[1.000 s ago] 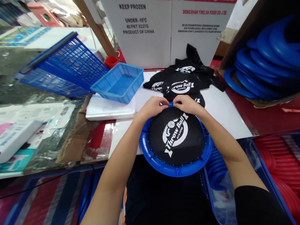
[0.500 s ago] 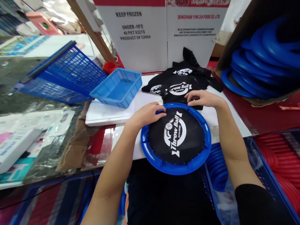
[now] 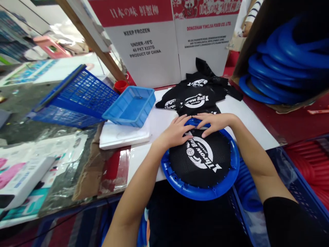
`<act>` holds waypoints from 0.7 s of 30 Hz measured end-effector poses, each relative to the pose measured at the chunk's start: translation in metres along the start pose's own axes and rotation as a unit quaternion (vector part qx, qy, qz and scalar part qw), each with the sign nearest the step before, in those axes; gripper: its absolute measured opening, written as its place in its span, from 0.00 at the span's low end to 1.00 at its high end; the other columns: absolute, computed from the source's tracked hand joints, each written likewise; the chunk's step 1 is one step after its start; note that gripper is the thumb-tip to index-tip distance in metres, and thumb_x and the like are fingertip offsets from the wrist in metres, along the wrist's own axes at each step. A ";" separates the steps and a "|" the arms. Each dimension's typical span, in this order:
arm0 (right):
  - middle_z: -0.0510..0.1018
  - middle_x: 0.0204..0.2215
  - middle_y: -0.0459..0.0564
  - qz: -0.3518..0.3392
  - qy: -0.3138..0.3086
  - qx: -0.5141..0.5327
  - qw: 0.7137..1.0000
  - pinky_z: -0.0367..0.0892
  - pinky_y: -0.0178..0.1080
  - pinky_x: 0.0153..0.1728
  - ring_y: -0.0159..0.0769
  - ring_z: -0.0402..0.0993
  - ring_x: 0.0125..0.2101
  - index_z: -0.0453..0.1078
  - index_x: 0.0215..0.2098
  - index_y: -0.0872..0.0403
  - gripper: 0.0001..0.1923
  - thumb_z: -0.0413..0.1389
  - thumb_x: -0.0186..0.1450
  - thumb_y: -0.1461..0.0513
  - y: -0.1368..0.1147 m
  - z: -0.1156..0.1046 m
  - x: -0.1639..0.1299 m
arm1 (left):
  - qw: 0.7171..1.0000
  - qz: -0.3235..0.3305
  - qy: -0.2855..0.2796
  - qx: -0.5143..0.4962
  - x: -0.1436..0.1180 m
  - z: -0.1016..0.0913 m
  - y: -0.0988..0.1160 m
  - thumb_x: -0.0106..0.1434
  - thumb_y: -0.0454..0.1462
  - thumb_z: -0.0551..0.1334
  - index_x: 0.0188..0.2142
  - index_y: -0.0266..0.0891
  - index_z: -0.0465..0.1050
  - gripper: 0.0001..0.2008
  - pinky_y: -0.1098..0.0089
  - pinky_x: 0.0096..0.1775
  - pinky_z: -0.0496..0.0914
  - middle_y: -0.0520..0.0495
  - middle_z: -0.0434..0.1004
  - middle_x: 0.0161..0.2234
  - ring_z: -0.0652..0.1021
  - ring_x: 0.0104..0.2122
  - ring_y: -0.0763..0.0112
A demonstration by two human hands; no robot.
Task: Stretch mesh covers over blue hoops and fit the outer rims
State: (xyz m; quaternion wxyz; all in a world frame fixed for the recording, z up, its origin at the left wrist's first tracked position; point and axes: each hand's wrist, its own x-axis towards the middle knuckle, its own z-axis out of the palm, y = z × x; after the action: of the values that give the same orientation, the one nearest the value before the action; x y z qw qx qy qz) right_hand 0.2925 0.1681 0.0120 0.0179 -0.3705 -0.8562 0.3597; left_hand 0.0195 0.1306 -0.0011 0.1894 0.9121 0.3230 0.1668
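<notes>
A round blue plastic ring with black mesh stretched across it, a throw-ball disc (image 3: 205, 161), lies at the table's front edge and partly overhangs my lap. White "Throw Ball" print on the mesh sits slanted. At the far left of the rim, my left hand (image 3: 177, 132) grips it, fingers over the ring and thumb on the mesh. Close beside it, my right hand (image 3: 212, 122) grips the far rim, its fingers bent over the ring and the mesh edge. Behind both hands lies a pile of black printed mesh pieces (image 3: 196, 91).
Left of the pile, a light blue tray (image 3: 131, 106) rests on white foam (image 3: 123, 137), near a tilted blue basket (image 3: 77, 96) and red cup (image 3: 120, 85). A white carton (image 3: 151, 65) stands behind. Blue rings (image 3: 282, 68) fill a box at right; red rings (image 3: 305, 164) sit lower right.
The disc has turned clockwise, so its print slants down to the right. My right hand has come down from the mesh pile onto the far rim, beside my left hand.
</notes>
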 end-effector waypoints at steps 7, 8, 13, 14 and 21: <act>0.62 0.74 0.41 0.049 -0.029 0.024 0.998 0.43 0.65 0.76 0.62 0.40 0.77 0.85 0.44 0.40 0.20 0.73 0.56 0.45 0.000 -0.012 -0.006 | 0.991 -0.107 -0.068 0.048 -0.019 -0.014 -0.015 0.66 0.50 0.68 0.45 0.41 0.84 0.17 0.46 0.62 0.69 0.36 0.72 0.61 0.74 0.58 0.43; 0.63 0.73 0.42 0.050 -0.025 0.025 0.998 0.44 0.65 0.75 0.62 0.42 0.77 0.85 0.44 0.40 0.20 0.74 0.55 0.46 -0.001 -0.012 -0.006 | 0.987 -0.131 -0.077 0.043 -0.023 -0.019 -0.015 0.65 0.52 0.69 0.42 0.41 0.85 0.18 0.46 0.61 0.70 0.36 0.73 0.59 0.74 0.57 0.43; 0.64 0.73 0.44 0.000 0.002 0.003 1.000 0.47 0.60 0.75 0.60 0.45 0.77 0.82 0.35 0.46 0.10 0.73 0.58 0.54 -0.010 0.005 0.008 | 0.994 -0.086 -0.071 -0.007 -0.022 -0.017 -0.013 0.61 0.48 0.73 0.42 0.45 0.85 0.14 0.42 0.67 0.62 0.40 0.65 0.68 0.63 0.68 0.40; 0.65 0.73 0.46 -0.012 0.007 0.001 1.000 0.49 0.59 0.74 0.59 0.48 0.76 0.80 0.34 0.48 0.09 0.71 0.58 0.55 -0.012 0.008 0.011 | 0.995 -0.077 -0.067 -0.020 -0.019 -0.014 -0.012 0.62 0.46 0.73 0.42 0.44 0.84 0.12 0.43 0.68 0.61 0.40 0.64 0.69 0.62 0.69 0.42; 0.80 0.60 0.54 -0.066 0.073 0.044 0.994 0.64 0.52 0.64 0.51 0.74 0.61 0.74 0.31 0.51 0.09 0.65 0.63 0.55 -0.013 0.011 0.020 | 0.990 -0.104 -0.023 -0.089 -0.009 -0.008 -0.027 0.61 0.44 0.72 0.29 0.40 0.77 0.11 0.51 0.61 0.70 0.41 0.73 0.56 0.75 0.55 0.52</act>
State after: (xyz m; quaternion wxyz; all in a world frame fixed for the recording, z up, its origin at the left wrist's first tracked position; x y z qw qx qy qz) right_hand 0.2666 0.1684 0.0075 0.1208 -0.3372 -0.8585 0.3669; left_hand -0.0046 0.1454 -0.0082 0.2936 0.8568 0.3954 0.1528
